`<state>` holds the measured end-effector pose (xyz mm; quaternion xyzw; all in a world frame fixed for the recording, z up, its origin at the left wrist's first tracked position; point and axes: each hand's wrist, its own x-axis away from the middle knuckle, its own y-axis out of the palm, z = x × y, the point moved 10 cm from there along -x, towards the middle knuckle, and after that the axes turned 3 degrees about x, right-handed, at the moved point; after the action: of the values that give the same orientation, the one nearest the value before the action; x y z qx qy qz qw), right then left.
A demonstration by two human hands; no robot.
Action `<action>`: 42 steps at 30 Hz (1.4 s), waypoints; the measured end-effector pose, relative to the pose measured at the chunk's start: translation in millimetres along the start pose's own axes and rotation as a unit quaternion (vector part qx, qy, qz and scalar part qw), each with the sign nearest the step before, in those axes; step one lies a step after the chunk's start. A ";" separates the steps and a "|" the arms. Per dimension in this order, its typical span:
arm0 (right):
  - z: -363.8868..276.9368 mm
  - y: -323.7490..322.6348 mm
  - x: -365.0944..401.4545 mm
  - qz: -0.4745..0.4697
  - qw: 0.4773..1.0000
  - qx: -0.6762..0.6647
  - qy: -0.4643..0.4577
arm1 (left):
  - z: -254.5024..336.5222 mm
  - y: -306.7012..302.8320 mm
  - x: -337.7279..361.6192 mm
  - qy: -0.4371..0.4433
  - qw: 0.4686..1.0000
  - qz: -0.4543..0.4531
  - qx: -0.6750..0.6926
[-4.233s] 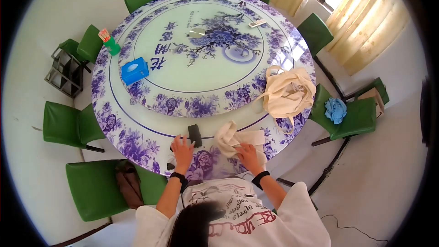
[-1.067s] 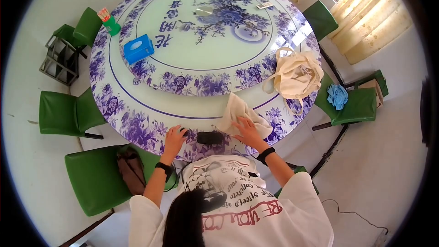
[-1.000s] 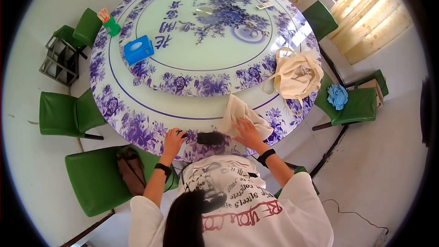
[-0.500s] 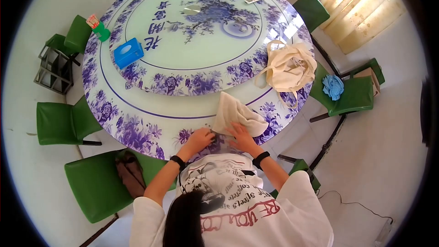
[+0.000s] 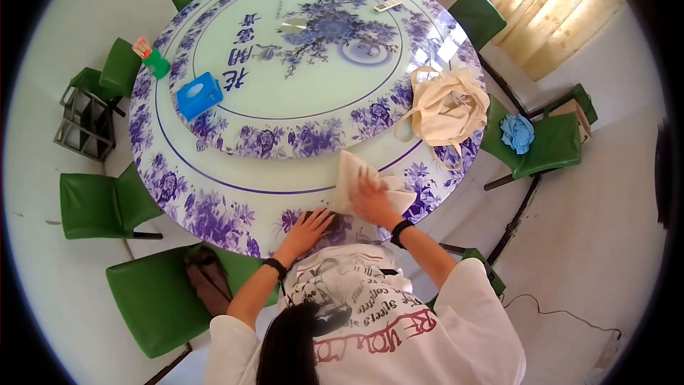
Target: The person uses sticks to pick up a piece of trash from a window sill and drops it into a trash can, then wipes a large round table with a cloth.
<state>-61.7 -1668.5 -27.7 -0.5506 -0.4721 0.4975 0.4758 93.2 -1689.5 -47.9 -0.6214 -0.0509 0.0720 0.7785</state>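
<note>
Near the front edge of the round table (image 5: 285,180), my left hand (image 5: 306,233) lies with its fingers stretched over a small dark flat object (image 5: 330,222), partly hidden beneath them. My right hand (image 5: 373,198) rests on a folded beige cloth (image 5: 347,184), fingers spread and slightly blurred. The cloth's pointed corner reaches away from me, and its right part shows past my hand. A cream cloth bag (image 5: 449,110) with loose handles sits crumpled on the table to the right of the cloth.
A blue tissue box (image 5: 199,96) and a white remote-like object (image 5: 388,5) are on the glass turntable (image 5: 285,93). A green container of sticks (image 5: 154,64) stands at the left edge. Green chairs (image 5: 89,207) surround the table; one holds a blue crumpled cloth (image 5: 517,134).
My right hand has slid forward and farther onto the beige cloth. My left hand has flattened out, its fingers now over the dark object. The view has tilted slightly.
</note>
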 end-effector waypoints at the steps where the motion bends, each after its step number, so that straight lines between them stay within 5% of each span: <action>1: -20.9 -4.5 -9.1 -0.018 0.999 0.012 -0.030 | -8.6 1.7 6.1 -0.017 1.000 -0.006 0.006; 7: -134.8 26.6 -41.0 -0.019 0.953 -0.141 -0.266 | -100.7 -25.3 84.1 -0.206 0.978 0.022 -0.029; 12: -174.8 27.7 -95.8 -0.016 0.954 -0.111 -0.278 | -168.3 -38.3 149.8 -0.352 0.931 0.076 -0.050; 17: -160.8 29.2 -111.2 -0.012 0.963 -0.128 -0.236 | -165.1 -40.7 144.3 -0.361 0.928 0.087 -0.015; 22: -67.9 15.6 -32.7 -0.054 0.981 -0.135 -0.128 | -123.7 -13.9 108.0 -0.268 0.956 0.096 0.071; 24: -2.4 20.0 16.2 -0.089 0.984 -0.155 -0.003 | -99.3 -0.1 87.6 -0.224 0.968 0.063 0.098; 28: 124.2 17.7 118.0 -0.015 0.948 -0.114 0.296 | -86.0 11.1 69.8 -0.178 0.971 0.096 0.128; 31: 169.7 19.7 158.6 0.039 0.919 -0.141 0.366 | -87.6 -1.6 61.6 -0.170 0.971 0.106 0.132; 36: 131.7 35.7 115.2 0.120 0.949 -0.144 0.255 | -88.5 -22.4 27.4 -0.151 0.963 0.150 0.166; 37: 107.2 35.8 93.6 0.087 0.932 -0.255 0.242 | -88.8 -24.9 17.7 -0.154 0.959 0.154 0.182; 39: 42.6 48.2 43.5 -0.033 0.931 -0.355 0.074 | -89.5 -20.5 -3.0 -0.141 0.961 0.149 0.187; 42: -47.0 -21.5 -17.9 0.020 0.945 -0.294 -0.140 | -99.0 -34.2 -34.3 -0.139 0.961 0.164 0.173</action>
<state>-16.9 -1686.7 -2.1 -0.6005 -0.6479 0.4183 0.2116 77.7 -1798.0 -36.2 -0.4607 -0.0426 0.2916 0.8372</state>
